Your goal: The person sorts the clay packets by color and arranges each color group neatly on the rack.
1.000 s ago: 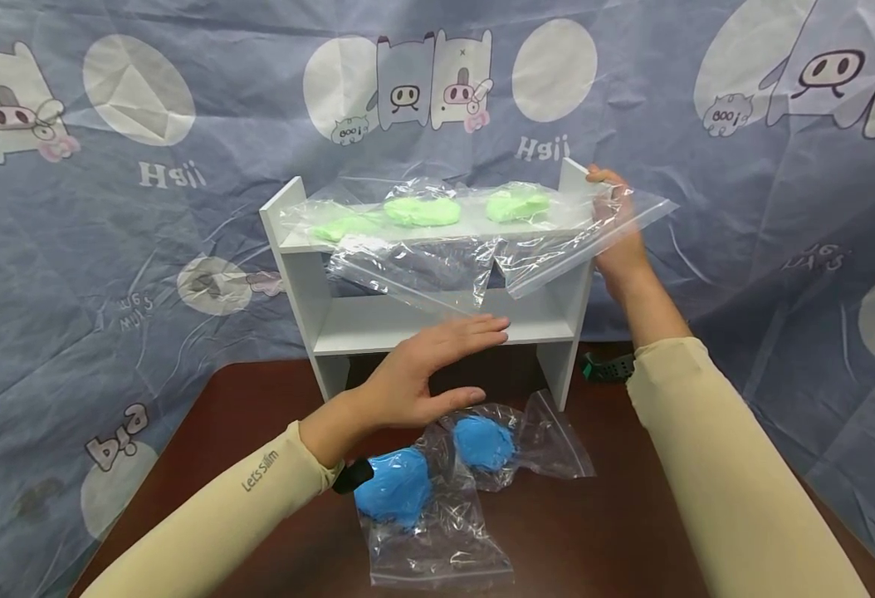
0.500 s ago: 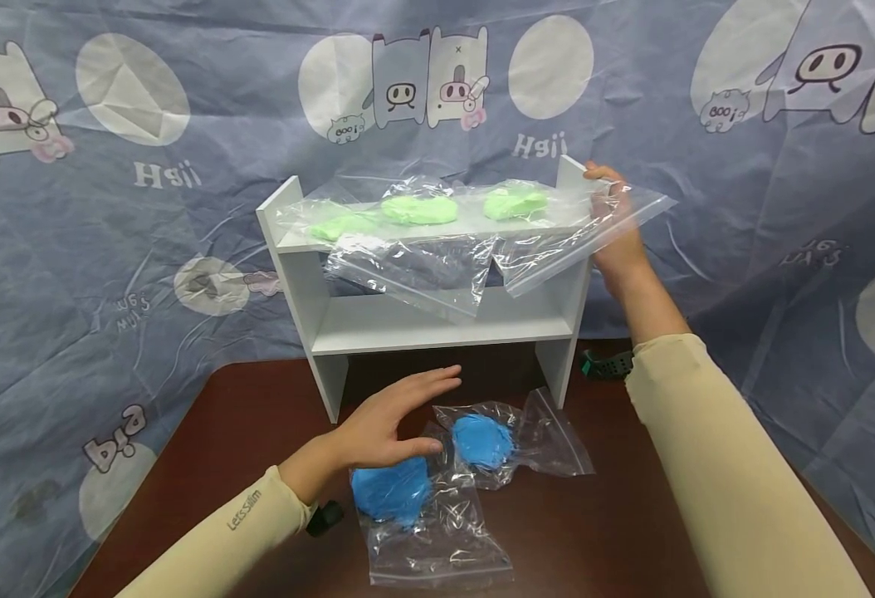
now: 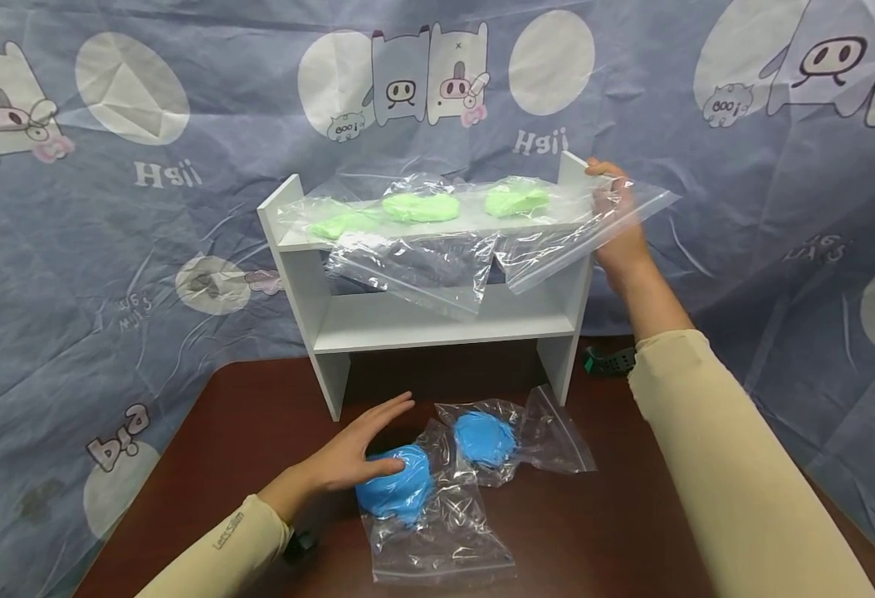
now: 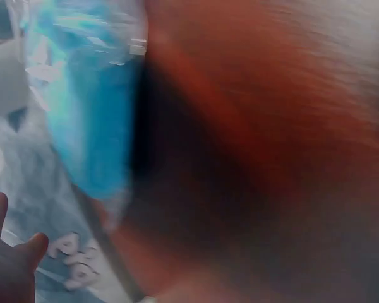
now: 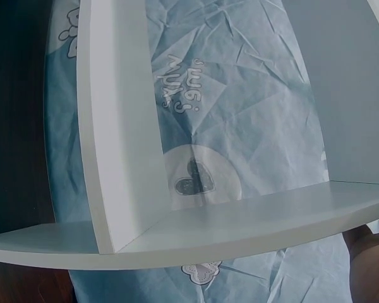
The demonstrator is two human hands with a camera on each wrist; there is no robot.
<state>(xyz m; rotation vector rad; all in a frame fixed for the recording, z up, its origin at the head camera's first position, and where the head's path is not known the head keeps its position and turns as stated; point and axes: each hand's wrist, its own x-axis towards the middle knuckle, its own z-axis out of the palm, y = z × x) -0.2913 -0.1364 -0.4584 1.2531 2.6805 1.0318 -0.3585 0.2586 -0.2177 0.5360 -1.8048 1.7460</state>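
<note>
My left hand is open, fingers spread and straight, at the left zip bag of blue clay-like stuff; its thumb overlaps the blue lump in the head view. In the blurred left wrist view the blue bag appears beside part of that hand. A second blue bag lies just to the right on the table. My right hand grips the upper right side panel of the white shelf, partly behind clear plastic. Three light green lumps in clear zip bags rest on the shelf's top board.
The bags' zip ends hang over the top board's front edge. A dark green strap lies right of the shelf on the dark red-brown table. Behind everything hangs a printed blue-grey cloth.
My left hand has moved down and left, from in front of the shelf to the left blue bag. My right hand stays on the side panel. Shelf and bags stay put.
</note>
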